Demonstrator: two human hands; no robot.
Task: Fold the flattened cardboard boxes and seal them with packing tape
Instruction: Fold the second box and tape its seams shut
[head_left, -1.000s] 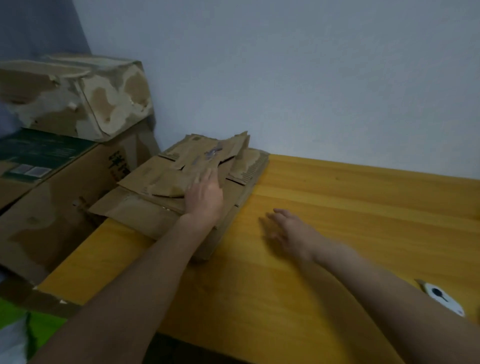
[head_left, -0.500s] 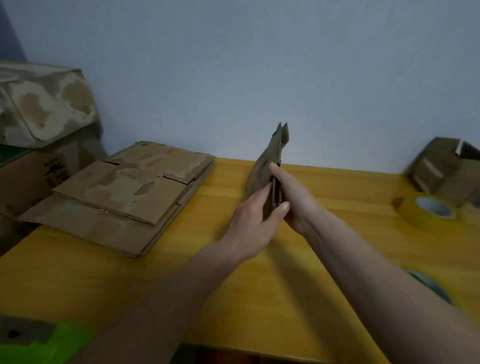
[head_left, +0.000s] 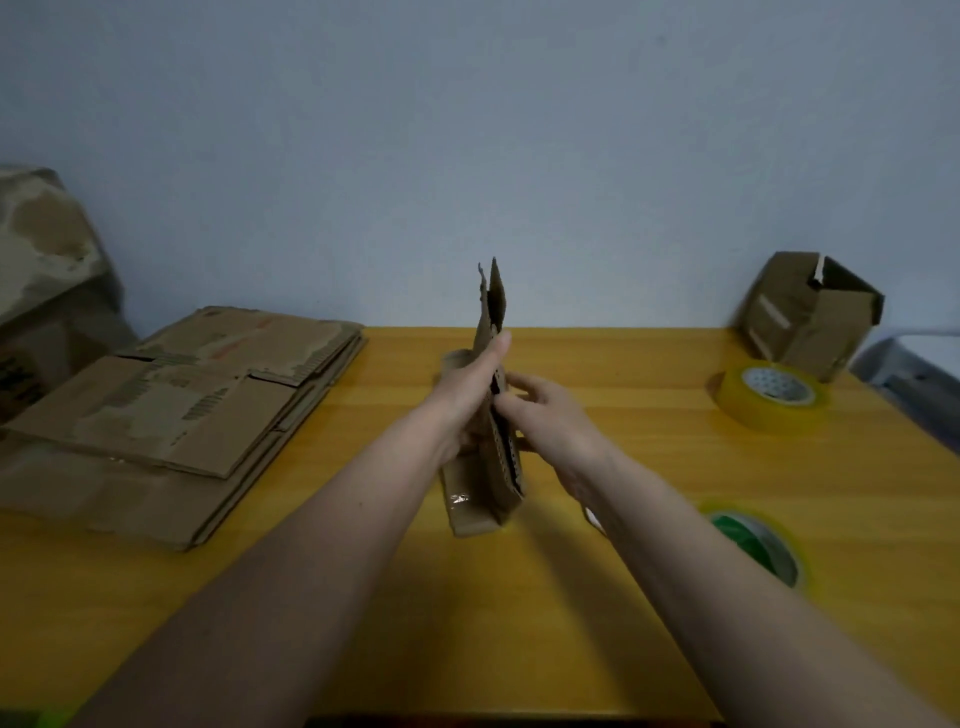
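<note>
A flattened cardboard box (head_left: 493, 306) stands upright on its edge in the middle of the yellow table (head_left: 519, 623), its lower panels slightly parted. My left hand (head_left: 467, 395) holds its left side, thumb pointing up along the panel. On the right side, my right hand (head_left: 543, 413) pinches the near corrugated edge with curled fingers. A stack of several flattened boxes (head_left: 171, 405) lies at the table's left. One roll of yellowish packing tape (head_left: 769, 397) lies at the back right, and a second roll with a green core (head_left: 758, 545) sits by my right forearm.
An assembled small cardboard box (head_left: 810, 312) stands at the back right corner against the wall. Large worn cardboard boxes (head_left: 41, 260) are piled beyond the table's left end. A grey object (head_left: 914, 369) shows past the right edge.
I took one flattened box off the left stack, brought it to the table's middle and stood it on edge. Both hands now hold it, and my view has swung right.
</note>
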